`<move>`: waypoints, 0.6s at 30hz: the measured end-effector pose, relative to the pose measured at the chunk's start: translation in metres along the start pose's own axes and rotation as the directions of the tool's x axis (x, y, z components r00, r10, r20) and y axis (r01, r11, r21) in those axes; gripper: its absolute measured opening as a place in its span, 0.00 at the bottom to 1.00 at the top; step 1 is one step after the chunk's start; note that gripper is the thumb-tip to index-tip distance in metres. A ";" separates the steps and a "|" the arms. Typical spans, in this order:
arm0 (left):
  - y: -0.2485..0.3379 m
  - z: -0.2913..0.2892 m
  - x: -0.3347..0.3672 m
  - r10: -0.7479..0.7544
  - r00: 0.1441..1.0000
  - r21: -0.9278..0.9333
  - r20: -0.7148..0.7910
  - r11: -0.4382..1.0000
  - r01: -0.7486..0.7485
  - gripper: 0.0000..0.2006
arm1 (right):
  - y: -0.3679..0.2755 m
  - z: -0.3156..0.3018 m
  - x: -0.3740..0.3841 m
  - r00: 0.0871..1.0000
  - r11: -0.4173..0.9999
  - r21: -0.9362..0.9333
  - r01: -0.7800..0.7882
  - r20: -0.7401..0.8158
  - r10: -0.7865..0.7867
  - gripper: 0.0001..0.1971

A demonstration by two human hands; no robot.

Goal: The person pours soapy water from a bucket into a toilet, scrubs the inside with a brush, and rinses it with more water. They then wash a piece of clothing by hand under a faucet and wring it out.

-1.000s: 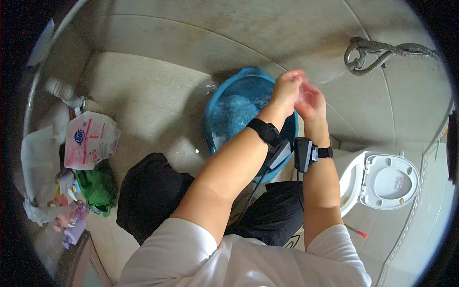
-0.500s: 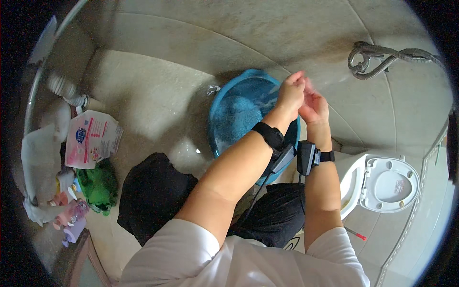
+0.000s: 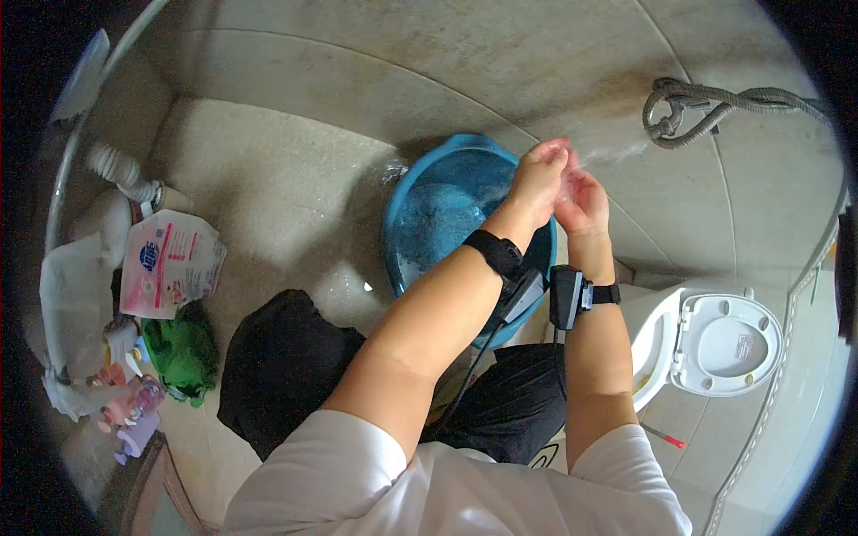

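My left hand and my right hand meet above the right rim of a blue plastic basin. Water sprays onto them from the right, by the wall fitting. The right palm faces up, loosely cupped, its fingers slightly bent. Against its fingers rests the left hand, with fingers extended and thumb bent inward; part of those fingers is hidden. No object shows in either hand. Rippling, bubbly water lies in the basin. Each wrist wears a black strap with a small device and cable.
A grey flexible hose loops at a wall fitting on the right. Below it stands a white toilet with its lid raised. Along the left lie a pink-and-white detergent pouch, a green bag, several bottles and a ribbed drain pipe.
Both hands stay together above the rim, with only small finger movements. The spray from the right shows more clearly. The whole view has shifted slightly.
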State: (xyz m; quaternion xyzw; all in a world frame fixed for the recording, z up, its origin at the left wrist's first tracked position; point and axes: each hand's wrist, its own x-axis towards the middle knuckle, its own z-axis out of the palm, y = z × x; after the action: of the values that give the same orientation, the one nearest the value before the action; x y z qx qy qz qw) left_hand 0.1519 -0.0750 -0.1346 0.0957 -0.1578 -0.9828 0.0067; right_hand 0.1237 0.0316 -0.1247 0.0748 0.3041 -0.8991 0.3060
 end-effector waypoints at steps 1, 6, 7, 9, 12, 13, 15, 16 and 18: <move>0.002 -0.003 0.001 -0.018 1.000 -0.018 0.000 1.000 0.018 0.12 | 0.006 0.005 0.001 1.000 1.000 -0.018 0.018 -0.016 -0.018 0.13; -0.004 0.002 0.003 -0.006 1.000 0.023 0.005 1.000 0.006 0.13 | -0.006 -0.008 0.003 1.000 0.997 0.074 0.001 0.016 -0.002 0.14; -0.004 0.002 0.003 0.001 1.000 0.035 -0.026 0.999 0.000 0.13 | -0.005 -0.008 0.004 0.999 0.995 0.099 -0.017 0.029 0.014 0.14; -0.005 0.003 0.003 0.001 0.999 0.045 -0.051 0.999 0.001 0.13 | -0.006 -0.010 0.000 1.000 0.995 0.094 -0.010 0.016 0.009 0.14; -0.005 -0.001 0.004 -0.050 0.999 0.045 0.020 0.998 0.049 0.14 | 0.000 -0.006 0.001 0.997 0.998 0.053 0.018 -0.071 -0.014 0.13; -0.005 -0.003 0.004 -0.014 1.000 0.045 -0.023 0.999 0.015 0.14 | 0.003 -0.003 0.002 0.989 0.999 0.013 0.039 -0.146 -0.037 0.12; -0.006 -0.005 0.004 0.022 0.997 0.047 -0.069 0.999 -0.019 0.14 | 0.009 0.000 0.002 0.987 0.997 0.049 0.064 -0.150 -0.056 0.12; -0.006 -0.006 0.004 0.012 0.998 0.038 -0.064 0.999 -0.010 0.14 | 0.011 0.003 0.002 0.985 0.993 0.085 0.087 -0.155 -0.073 0.13; -0.010 -0.002 0.003 -0.008 0.999 0.021 -0.045 1.000 0.009 0.14 | 0.001 -0.008 0.000 0.983 0.995 0.049 0.086 -0.168 -0.077 0.13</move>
State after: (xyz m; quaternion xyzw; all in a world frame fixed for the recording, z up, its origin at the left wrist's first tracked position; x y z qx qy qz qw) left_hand 0.1493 -0.0664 -0.1401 0.1185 -0.1674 -0.9787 0.0049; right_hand 0.1239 0.0354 -0.1316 0.1455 0.3059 -0.9097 0.2402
